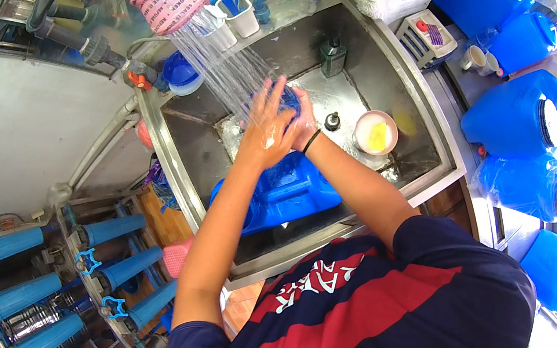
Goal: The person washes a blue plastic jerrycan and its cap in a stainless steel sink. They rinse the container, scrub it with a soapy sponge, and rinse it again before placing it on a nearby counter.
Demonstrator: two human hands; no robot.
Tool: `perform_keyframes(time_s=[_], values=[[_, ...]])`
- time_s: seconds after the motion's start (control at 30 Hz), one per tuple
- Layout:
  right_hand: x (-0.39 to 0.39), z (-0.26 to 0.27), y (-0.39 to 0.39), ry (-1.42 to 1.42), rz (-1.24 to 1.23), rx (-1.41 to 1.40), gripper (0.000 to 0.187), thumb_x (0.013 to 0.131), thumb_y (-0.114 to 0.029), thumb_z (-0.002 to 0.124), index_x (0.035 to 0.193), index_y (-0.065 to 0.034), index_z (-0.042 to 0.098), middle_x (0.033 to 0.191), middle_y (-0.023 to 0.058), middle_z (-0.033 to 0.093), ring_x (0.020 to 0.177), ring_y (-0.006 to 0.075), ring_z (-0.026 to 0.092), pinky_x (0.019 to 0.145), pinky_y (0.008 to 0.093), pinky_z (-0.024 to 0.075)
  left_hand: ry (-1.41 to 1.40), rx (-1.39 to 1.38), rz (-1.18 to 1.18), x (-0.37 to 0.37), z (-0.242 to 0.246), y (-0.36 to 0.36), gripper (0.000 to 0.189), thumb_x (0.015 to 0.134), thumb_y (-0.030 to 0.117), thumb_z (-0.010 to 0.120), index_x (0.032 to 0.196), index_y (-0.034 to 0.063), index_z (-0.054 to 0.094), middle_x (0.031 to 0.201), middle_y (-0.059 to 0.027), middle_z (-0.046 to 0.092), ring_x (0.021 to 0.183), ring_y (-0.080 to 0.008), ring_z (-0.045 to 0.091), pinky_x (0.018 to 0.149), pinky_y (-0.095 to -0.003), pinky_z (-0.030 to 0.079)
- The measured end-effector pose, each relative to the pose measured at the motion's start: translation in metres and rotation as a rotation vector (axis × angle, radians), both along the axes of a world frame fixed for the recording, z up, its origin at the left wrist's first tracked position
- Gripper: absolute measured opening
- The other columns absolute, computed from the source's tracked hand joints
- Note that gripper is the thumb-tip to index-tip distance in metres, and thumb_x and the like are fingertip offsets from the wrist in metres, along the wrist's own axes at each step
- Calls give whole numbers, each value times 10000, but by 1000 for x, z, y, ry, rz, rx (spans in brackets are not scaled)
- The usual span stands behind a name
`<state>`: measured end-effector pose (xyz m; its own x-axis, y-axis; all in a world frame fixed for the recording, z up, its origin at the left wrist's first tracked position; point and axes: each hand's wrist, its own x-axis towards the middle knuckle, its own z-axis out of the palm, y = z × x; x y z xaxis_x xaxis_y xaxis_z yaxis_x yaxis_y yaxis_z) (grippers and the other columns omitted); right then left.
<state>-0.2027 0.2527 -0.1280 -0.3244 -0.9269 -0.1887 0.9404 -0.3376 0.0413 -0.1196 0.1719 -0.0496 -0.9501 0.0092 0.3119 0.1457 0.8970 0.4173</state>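
Under the falling water, my left hand lies over a round blue plastic cap, fingers spread across it and thumb at its edge. From the other side my right hand, with a black band at the wrist, cups the same cap. My fingers hide much of it. Below my hands a blue plastic jug lies in the steel sink, partly behind my left forearm. A pink bowl of suds holds a yellow sponge. Water streams from an outlet wrapped in pink printed film.
A dark bottle stands at the sink's back wall, and a small black fitting is on its floor. White holders with brushes line the back ledge. Several blue jugs stand at right; blue filter housings fill the lower left.
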Motion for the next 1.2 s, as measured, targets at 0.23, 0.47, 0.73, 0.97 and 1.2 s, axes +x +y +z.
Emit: perform_keyframes(time_s=[0.23, 0.47, 0.73, 0.97, 1.2], values=[[9, -2, 5, -16, 156, -55, 634, 849, -614, 477, 1278, -171, 624, 1352, 133, 598, 1239, 347, 544, 1079, 554, 387, -99, -295, 568, 3, -36, -41, 404, 922, 360, 621, 1083, 5, 724, 1558, -203, 357, 1402, -507, 299, 1142, -583, 268], [-16, -21, 20, -87, 61, -102, 678, 860, -593, 452, 1294, -96, 611, 1322, 162, 615, 1213, 379, 571, 1066, 545, 413, -64, 8, -123, 31, 1, -2, 379, 934, 346, 604, 1062, 12, 731, 1527, -265, 365, 1378, -520, 332, 1139, -598, 263], [12, -7, -2, -2, 68, -15, 629, 865, -594, 462, 1279, -146, 618, 1334, 134, 609, 1203, 345, 573, 1084, 529, 392, -37, -78, 298, -15, -29, 0, 381, 955, 346, 587, 1060, -6, 687, 1553, -265, 323, 1414, -519, 280, 1164, -556, 249], [-9, 6, 16, 33, -19, 74, 627, 857, -646, 487, 1178, -129, 638, 1174, 124, 656, 1101, 352, 605, 970, 566, 462, 24, -74, 88, 44, -19, -26, 383, 904, 338, 669, 1050, -16, 655, 1433, -238, 489, 1354, -443, 415, 1114, -524, 337], [7, 22, 7, -38, 124, 152, 865, 857, -750, 492, 1462, -135, 435, 1498, 158, 424, 1350, 405, 414, 1104, 617, 325, 76, 415, 562, 5, -26, -30, 455, 959, 380, 626, 1145, -36, 642, 1081, -298, 666, 1026, -464, 635, 903, -483, 491]])
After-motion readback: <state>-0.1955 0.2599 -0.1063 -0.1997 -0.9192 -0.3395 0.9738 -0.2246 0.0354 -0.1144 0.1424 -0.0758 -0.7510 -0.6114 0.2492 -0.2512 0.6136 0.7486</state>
